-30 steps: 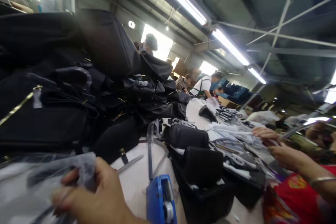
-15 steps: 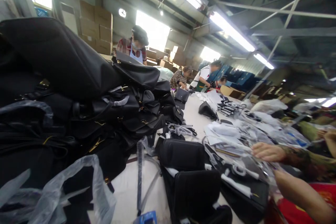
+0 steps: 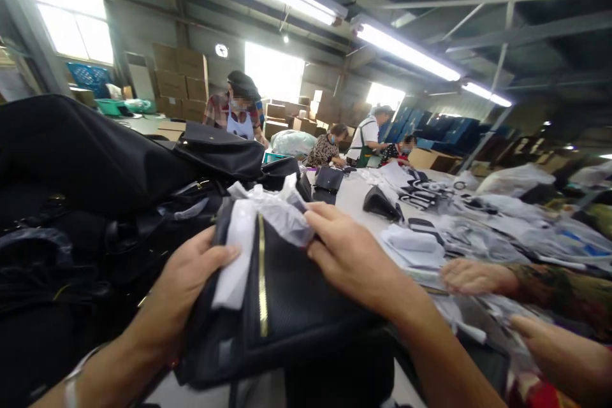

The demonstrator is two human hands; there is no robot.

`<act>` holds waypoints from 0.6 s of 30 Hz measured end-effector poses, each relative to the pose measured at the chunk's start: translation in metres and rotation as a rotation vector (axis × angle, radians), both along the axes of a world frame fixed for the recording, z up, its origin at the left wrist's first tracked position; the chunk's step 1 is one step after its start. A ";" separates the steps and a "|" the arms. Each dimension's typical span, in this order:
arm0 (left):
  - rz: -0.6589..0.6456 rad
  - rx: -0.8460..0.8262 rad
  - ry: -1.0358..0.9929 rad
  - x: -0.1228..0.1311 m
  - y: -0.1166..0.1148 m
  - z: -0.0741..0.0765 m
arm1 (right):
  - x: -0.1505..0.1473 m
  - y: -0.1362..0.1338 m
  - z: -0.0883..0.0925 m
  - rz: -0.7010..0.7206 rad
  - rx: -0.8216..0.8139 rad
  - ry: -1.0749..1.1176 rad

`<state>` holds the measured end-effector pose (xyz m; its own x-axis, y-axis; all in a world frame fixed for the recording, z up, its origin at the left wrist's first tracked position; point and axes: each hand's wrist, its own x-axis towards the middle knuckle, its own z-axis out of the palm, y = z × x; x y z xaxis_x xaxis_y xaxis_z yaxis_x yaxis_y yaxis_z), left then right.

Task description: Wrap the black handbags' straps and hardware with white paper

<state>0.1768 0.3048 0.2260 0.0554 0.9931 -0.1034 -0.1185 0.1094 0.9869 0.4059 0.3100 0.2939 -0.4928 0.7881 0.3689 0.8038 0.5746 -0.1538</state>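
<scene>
A black bag (image 3: 306, 293) with a gold zipper (image 3: 262, 274) is held up in front of me, tilted. My left hand (image 3: 191, 274) grips its left side, with the thumb over a white wrapped strip (image 3: 236, 255). Crumpled translucent white wrap (image 3: 282, 213) lies across the bag's top. My right hand (image 3: 347, 248) pinches the right end of this wrap between thumb and fingers. The bag's underside and my left fingertips are hidden.
A tall heap of black bags (image 3: 86, 146) rises at the left. White wrapping and plastic (image 3: 415, 245) cover the table's right side, where another person's hands (image 3: 478, 277) are close by. Several people work further back, near stacked cartons (image 3: 172, 84).
Both my hands have come into view, holding the black bag with its white wrap. The view has shifted. The other person's hands stay at the right.
</scene>
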 end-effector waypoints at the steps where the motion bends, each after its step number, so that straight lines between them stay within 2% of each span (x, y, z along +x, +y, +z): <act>1: -0.014 0.060 -0.075 0.020 0.019 0.001 | 0.013 0.015 -0.002 -0.055 0.030 -0.032; 4: -0.048 0.081 -0.306 0.081 0.076 -0.006 | 0.047 0.057 -0.016 -0.194 0.091 -0.097; 7: -0.054 -0.060 -0.416 0.129 0.123 -0.032 | 0.074 0.095 -0.042 -0.315 0.040 -0.127; 10: -0.089 -0.218 -0.431 0.161 0.160 -0.075 | 0.097 0.129 -0.084 -0.395 -0.078 -0.135; 13: -0.119 -0.421 -0.408 0.182 0.187 -0.127 | 0.118 0.160 -0.140 -0.419 -0.217 -0.153; 16: -0.119 -0.621 -0.343 0.196 0.207 -0.176 | 0.134 0.186 -0.196 -0.422 -0.413 -0.196; 18: -0.112 -0.716 -0.306 0.201 0.216 -0.200 | 0.142 0.199 -0.224 -0.405 -0.534 -0.238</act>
<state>0.3781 0.5204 0.0257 0.2806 0.6774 -0.6800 -0.3247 0.7337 0.5969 0.5481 0.5089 0.0703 -0.1420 0.9694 -0.2003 0.9850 0.1184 -0.1253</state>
